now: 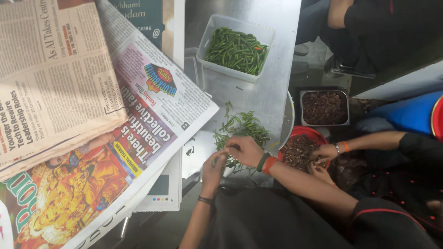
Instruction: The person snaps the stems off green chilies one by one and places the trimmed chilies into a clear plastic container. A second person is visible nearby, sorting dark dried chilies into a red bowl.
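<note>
Loose green chillies [242,127] in a heap on the steel tabletop [272,92], just above my hands. My right hand [244,151] rests on the heap's near edge, grip curled over a few pods. My left hand [214,168], at 7 o'clock from it, pinches one chilli, fingers closed on it. Better to work one pod at a time, pinching close to the stalk, so nothing snaps midway (my judgement only). At 12 o'clock, well apart, a white tub [235,46] of chillies. Newspapers [92,115] spread at 9 o'clock. At 3 o'clock another person's hands [323,159] pick through a red bowl [302,145]; a steel tray [324,107] of dark bits lies beyond.
</note>
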